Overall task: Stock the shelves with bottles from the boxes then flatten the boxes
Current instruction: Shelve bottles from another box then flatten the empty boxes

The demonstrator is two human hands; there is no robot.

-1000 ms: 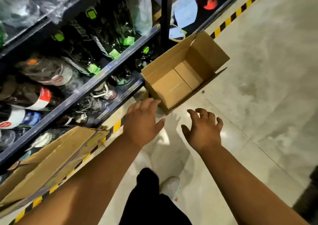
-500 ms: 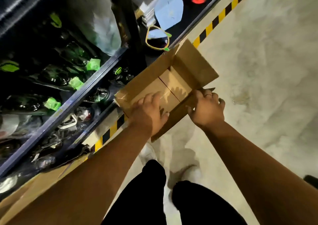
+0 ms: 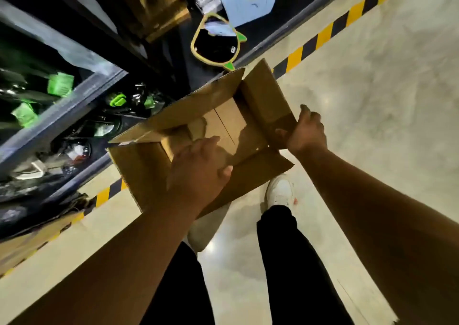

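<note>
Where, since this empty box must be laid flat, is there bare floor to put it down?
The widest bare floor lies right of the striped tape, beyond the right hand gripping the box. A smaller patch sits left of the legs, below the tape. The shelf side is crowded with bottles, with cardboard lying at its foot.

The box (image 3: 224, 123) is held between the two grips, mouth up. The left hand (image 3: 198, 175) holds its near wall, fingers inside. The right hand (image 3: 306, 133) pinches the right wall, thumb inside. Left of the left grip stand the shelves (image 3: 62, 114), with bottles (image 3: 104, 127) lying on them. Beyond both grips, tape (image 3: 323, 35) runs on the floor (image 3: 372, 101) along the shelves' foot. Below the right grip stands a shoe (image 3: 280, 190). Well behind and left of the left grip lies cardboard (image 3: 27, 240), by the tape.
</note>
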